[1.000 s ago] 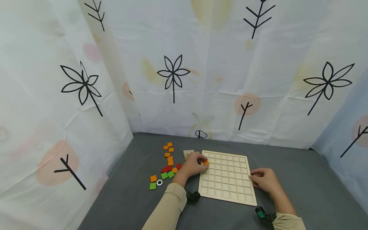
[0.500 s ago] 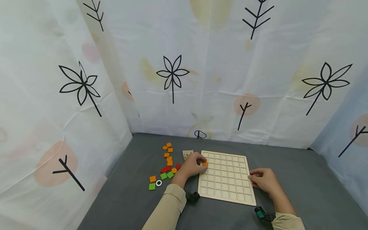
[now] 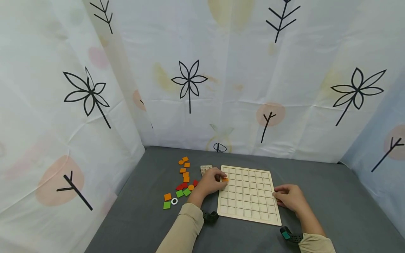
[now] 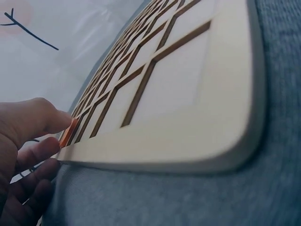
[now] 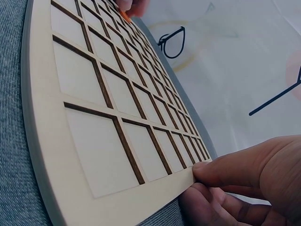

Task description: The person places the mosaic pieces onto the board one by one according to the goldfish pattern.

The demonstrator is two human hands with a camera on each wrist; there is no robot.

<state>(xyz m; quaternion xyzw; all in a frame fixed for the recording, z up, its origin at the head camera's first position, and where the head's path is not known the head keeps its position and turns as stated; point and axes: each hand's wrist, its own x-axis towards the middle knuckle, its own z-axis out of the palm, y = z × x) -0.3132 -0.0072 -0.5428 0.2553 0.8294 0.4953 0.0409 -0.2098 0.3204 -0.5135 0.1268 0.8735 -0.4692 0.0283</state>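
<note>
A pale wooden grid board (image 3: pixel 248 193) with square recessed cells lies on the grey tabletop. At its left border, my left hand (image 3: pixel 211 181) holds a small orange tile (image 3: pixel 225 180) between thumb and fingers. The left wrist view shows the orange tile (image 4: pixel 68 133) right at a cell by the border, with a fingertip (image 4: pixel 63 121) on it. On the opposite side, my right hand (image 3: pixel 290 198) pinches the board's right edge. In the right wrist view the thumb (image 5: pixel 225 168) lies on top of the board's rim and the other fingers curl below it.
Left of the board lie several loose orange tiles (image 3: pixel 186 179), green squares (image 3: pixel 166 205), red pieces (image 3: pixel 180 187) and a white ring (image 3: pixel 174 201). A small pale dotted piece (image 3: pixel 206 168) lies behind my left hand. A patterned white curtain (image 3: pixel 221 88) encloses the table.
The orange tile in my left fingers shows as a thinner strip, tipped flatter at the board's cell. My right hand keeps its grip on the edge. The whole view has shifted slightly.
</note>
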